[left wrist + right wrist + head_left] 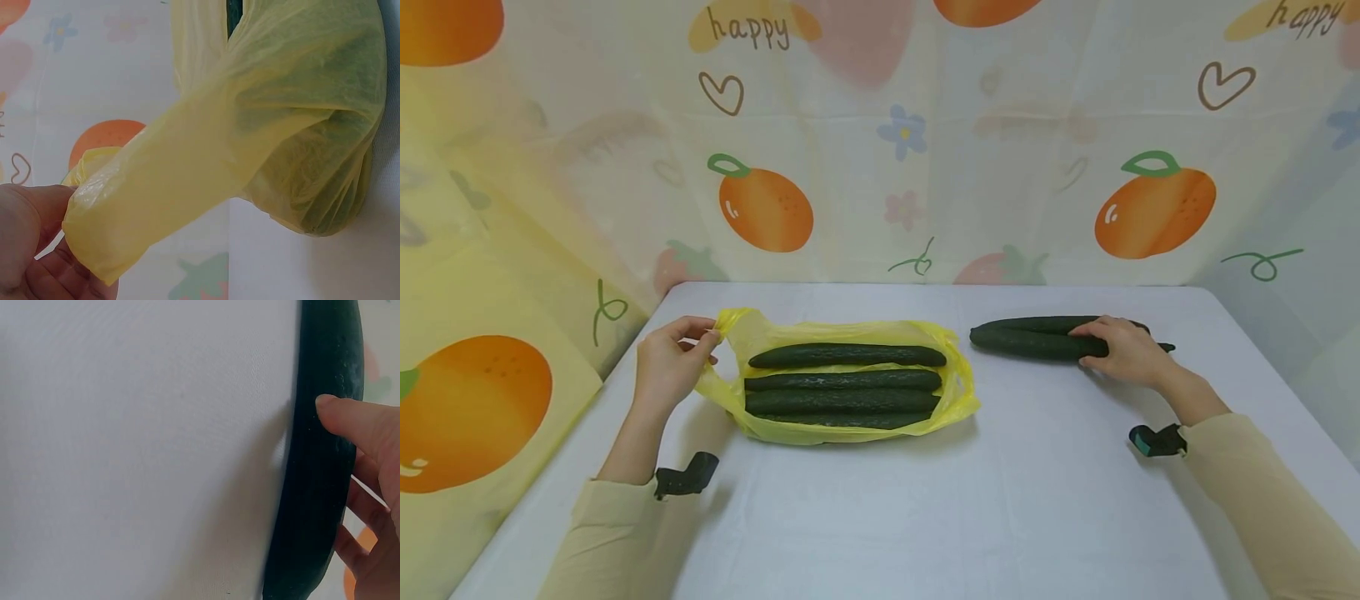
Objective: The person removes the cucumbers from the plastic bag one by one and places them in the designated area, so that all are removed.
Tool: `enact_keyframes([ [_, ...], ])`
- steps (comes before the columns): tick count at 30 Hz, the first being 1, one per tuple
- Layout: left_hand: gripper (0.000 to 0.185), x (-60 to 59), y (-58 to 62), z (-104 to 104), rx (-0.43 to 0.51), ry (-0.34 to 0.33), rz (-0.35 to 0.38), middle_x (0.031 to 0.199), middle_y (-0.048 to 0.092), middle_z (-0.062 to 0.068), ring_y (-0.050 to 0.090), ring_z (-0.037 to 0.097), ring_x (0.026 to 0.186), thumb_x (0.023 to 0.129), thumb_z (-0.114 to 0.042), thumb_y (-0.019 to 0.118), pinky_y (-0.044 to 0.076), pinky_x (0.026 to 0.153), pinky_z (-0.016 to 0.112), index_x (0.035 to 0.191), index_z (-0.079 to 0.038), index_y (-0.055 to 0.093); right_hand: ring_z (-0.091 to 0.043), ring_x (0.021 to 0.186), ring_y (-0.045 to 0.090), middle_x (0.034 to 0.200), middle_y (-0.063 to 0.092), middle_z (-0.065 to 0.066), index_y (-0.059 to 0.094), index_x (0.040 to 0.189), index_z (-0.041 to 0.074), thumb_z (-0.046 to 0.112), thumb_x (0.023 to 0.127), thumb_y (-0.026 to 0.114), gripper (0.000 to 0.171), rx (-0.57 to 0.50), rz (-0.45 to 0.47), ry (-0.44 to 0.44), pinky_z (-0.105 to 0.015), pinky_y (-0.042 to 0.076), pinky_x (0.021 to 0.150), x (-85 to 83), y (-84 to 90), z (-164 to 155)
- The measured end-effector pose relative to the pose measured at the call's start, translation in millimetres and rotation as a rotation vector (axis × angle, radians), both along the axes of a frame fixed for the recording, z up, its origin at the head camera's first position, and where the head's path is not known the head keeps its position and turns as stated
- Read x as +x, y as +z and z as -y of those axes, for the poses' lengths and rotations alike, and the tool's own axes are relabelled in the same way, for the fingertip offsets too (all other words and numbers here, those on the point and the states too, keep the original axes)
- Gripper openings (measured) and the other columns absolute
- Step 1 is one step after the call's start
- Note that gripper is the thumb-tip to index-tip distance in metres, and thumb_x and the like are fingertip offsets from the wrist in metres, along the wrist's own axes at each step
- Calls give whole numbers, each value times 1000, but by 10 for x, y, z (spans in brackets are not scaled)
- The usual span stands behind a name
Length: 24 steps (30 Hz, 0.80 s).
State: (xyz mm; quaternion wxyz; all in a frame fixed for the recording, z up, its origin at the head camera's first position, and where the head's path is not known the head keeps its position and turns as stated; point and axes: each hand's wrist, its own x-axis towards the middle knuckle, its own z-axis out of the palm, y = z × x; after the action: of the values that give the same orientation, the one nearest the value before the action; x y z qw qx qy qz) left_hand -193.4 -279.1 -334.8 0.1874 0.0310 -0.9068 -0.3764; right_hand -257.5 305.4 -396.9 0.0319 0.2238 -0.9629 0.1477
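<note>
- Pinching one end of one yellow bag (pixel 169 172) with fingers of the left hand (pixel 672 367).
- Gripping one nearer cucumber (pixel 1030 343), right of the bag, with fingers of the right hand (pixel 1122 350).
- Directly behind it, one farther cucumber (pixel 1037 322).
- Inside the bag, four visible cucumbers (pixel 847 357), side by side.
- Under all these, one white bench (pixel 865 517).
- On the cloth backdrop (pixel 955 192), "happy" readable twice.

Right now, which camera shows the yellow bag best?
The head view: it shows the yellow bag end to end, with its open mouth and the cucumbers inside. The left wrist view shows only one end, up close; the right wrist view shows none of it.
</note>
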Motion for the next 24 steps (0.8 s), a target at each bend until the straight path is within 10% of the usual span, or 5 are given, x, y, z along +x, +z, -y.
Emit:
enact_keyframes([
  [24,21,-3,-7,-15,-9,6,-1,91,66,16,56,-5,50,89,-20,59,45,41,18,101,-5,67,-43,103,50,111,57,-22,59,117,6,12,80,69,39,7,-72,1,-64,36,81,5,-18,1],
])
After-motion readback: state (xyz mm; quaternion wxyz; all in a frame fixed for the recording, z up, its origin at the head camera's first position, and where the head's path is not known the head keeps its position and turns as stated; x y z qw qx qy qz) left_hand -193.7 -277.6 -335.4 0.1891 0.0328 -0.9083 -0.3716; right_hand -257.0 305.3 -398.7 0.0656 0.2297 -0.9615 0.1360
